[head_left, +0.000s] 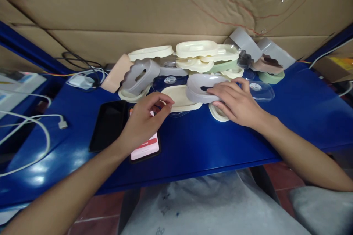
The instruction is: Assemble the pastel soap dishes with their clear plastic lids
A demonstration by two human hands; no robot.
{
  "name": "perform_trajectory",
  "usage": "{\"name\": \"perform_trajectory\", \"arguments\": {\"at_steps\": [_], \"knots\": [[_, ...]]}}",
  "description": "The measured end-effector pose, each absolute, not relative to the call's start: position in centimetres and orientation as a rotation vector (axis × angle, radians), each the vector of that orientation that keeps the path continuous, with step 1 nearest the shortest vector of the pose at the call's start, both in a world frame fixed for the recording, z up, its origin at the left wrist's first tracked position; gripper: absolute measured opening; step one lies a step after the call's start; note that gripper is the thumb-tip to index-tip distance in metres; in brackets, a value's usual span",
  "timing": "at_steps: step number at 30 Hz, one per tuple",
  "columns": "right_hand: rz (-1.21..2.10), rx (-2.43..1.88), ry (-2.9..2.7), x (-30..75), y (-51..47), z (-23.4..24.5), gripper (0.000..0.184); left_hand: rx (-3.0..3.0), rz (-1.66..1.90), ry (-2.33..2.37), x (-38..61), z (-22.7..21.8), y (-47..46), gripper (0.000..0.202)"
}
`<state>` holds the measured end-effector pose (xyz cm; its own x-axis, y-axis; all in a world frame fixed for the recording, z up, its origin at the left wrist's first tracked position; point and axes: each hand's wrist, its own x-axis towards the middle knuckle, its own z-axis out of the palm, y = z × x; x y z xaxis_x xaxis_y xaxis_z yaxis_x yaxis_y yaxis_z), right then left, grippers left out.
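Observation:
My right hand (236, 102) lies over a grey oval soap-dish part (199, 88), fingers curled round its near edge, gripping it. Under the palm sits a cream oval part (217, 114). My left hand (146, 119) hovers above a phone with a lit pink screen (146, 147), its thumb and fingers pinched near the rim of a cream tray (180, 99); what they pinch is hidden. A clear plastic lid with a round sticker (259, 90) lies just right of my right hand.
A heap of grey, cream and green dish parts (204, 57) lines the back of the blue table (193, 143) against cardboard (138, 11). A dark phone (109, 125) lies left of the lit one. White cables (41, 132) and a charger (81, 80) sit at left.

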<state>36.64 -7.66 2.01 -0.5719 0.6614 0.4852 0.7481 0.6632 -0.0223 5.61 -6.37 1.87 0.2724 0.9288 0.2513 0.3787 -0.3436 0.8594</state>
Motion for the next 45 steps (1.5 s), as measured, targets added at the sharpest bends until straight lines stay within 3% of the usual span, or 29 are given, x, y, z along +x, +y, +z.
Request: {"name": "perform_trajectory", "arguments": {"at_steps": [6, 11, 17, 23, 28, 38, 45], "knots": [[-0.233, -1.105, -2.431, 36.8, -7.6, 1.8, 0.038, 1.928, 1.01, 1.184, 5.7, 2.2, -6.6, 0.009], [-0.216, -1.107, -2.439, 36.9, -7.5, 1.7, 0.04, 2.345, 1.01, 1.116, 5.7, 1.7, -6.9, 0.01], [-0.168, -1.056, -2.389, 36.8, -7.6, 1.7, 0.049, 2.657, 0.772, 1.101, 5.5, 0.6, -6.8, 0.02], [-0.199, -1.031, -2.353, 36.5, -7.7, 1.4, 0.047, 2.639, 0.758, 1.203, 5.5, 0.3, -6.6, 0.016], [-0.228, -1.01, -2.395, 36.0, -8.1, 0.6, 0.057, 2.598, 0.833, 1.299, 5.5, 0.2, -6.6, 0.015], [-0.348, -0.984, -2.288, 35.5, -8.7, -0.4, 0.068, 2.763, 0.891, 1.284, 5.4, 0.1, -6.6, 0.033], [-0.006, -0.666, -2.47, 32.3, -12.3, 2.0, 0.053, 2.79, 1.109, 1.209, 5.2, 2.1, -8.1, 0.046]]}}
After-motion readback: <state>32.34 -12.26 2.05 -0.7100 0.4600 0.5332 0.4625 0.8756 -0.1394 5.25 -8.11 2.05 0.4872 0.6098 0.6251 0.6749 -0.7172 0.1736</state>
